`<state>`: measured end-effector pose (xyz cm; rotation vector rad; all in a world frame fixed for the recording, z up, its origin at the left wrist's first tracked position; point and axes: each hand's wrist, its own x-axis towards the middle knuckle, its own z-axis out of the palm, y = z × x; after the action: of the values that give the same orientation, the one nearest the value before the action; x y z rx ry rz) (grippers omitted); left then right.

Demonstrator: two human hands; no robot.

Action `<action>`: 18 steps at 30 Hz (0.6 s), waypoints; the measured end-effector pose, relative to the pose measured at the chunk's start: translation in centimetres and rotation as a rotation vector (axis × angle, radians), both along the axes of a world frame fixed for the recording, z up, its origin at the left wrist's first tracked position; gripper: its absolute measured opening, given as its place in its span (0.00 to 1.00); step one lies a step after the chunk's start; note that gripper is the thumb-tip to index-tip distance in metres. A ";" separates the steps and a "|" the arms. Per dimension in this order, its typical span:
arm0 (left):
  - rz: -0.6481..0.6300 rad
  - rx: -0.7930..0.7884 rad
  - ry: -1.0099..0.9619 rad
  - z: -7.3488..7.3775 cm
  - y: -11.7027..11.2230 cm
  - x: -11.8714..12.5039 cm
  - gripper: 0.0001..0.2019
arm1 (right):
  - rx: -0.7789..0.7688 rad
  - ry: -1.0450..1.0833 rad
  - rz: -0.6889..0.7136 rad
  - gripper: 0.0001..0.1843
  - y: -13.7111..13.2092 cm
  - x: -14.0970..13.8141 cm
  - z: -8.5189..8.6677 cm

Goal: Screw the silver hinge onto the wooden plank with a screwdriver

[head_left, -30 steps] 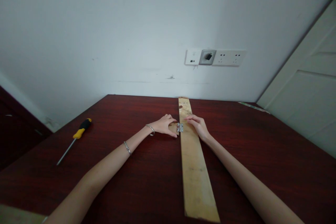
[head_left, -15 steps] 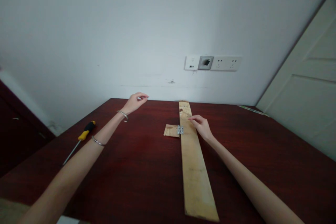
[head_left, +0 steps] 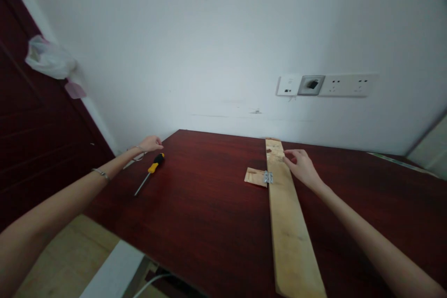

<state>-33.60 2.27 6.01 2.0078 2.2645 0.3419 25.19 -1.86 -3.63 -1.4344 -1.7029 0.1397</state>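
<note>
My left hand (head_left: 151, 143) hangs over the table's left edge, just beyond the screwdriver (head_left: 152, 168). Its fingers are loosely bent, apart from the tool, with nothing visible in them. The screwdriver has a yellow and black handle and lies with its shaft towards me. At the far part of a long wooden plank (head_left: 291, 223), my right hand (head_left: 300, 164) is by the right edge, thumb and forefinger drawn together; anything between them is too small to make out. A metal hinge (head_left: 268, 177) lies across the plank's left edge and a small wood piece (head_left: 255, 176).
The dark red table (head_left: 209, 205) stands against a white wall with a row of sockets (head_left: 344, 84). A thin strip (head_left: 401, 164) lies at the back right. A white plastic bag (head_left: 50, 58) hangs at the left, and a cable (head_left: 152, 283) shows below the front edge.
My left hand has moved left and down towards the screwdriver's handle. The view has turned left, bringing the bag into sight. My right hand remains beside the plank.
</note>
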 end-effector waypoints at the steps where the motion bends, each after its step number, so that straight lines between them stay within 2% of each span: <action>1: 0.021 -0.027 0.024 -0.1 -0.6 -0.5 0.10 | 0.005 -0.007 0.021 0.18 0.2 -0.4 0.4; 9: 0.105 -0.263 0.067 -2.4 -3.1 -1.9 0.16 | 0.020 -0.060 0.261 0.17 -0.5 -5.2 2.7; 13: 0.131 -0.340 0.033 -3.5 -3.1 -1.6 0.18 | -0.003 -0.065 0.314 0.17 -1.4 -6.8 3.8; 18: 0.170 -0.363 0.045 -4.1 -2.2 -1.0 0.17 | -0.016 -0.065 0.332 0.16 -2.5 -7.5 5.0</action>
<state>-34.62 0.04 1.93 1.6646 2.3246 -0.1003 17.67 -4.35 1.38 -1.1681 -1.9883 0.2913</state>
